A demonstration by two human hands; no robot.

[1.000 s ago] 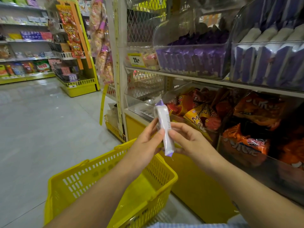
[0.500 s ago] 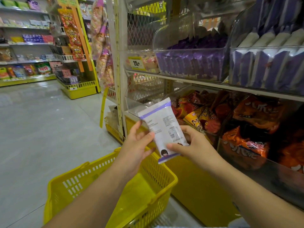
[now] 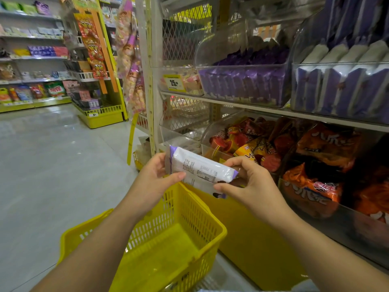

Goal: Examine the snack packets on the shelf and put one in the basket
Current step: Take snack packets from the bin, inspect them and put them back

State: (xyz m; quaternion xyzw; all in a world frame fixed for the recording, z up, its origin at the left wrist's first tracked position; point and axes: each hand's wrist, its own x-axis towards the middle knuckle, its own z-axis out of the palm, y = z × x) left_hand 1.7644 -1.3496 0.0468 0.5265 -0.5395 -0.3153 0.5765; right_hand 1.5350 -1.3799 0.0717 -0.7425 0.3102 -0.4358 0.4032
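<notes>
1. Nearest to us, a yellow plastic basket (image 3: 185,211) sits low between our forearms. We see nothing in the part of it that shows, so the drop has not yet been made.
2. Above its far rim, our left hand (image 3: 156,182) pinches one end of a snack packet (image 3: 200,167) between thumb and fingers, and our right hand (image 3: 250,186) pinches the other end.
3. We judge that we are mid-examination: a packet is picked and being read, and only lowering it into the basket remains.
4. The packet is glossy white with purple ends. Small black print faces us and it slopes down to the right.
5. Beyond, the shelf (image 3: 231,103) carries clear bins of purple packets (image 3: 242,85). Orange bags (image 3: 315,186) sit in bins below it.
</notes>
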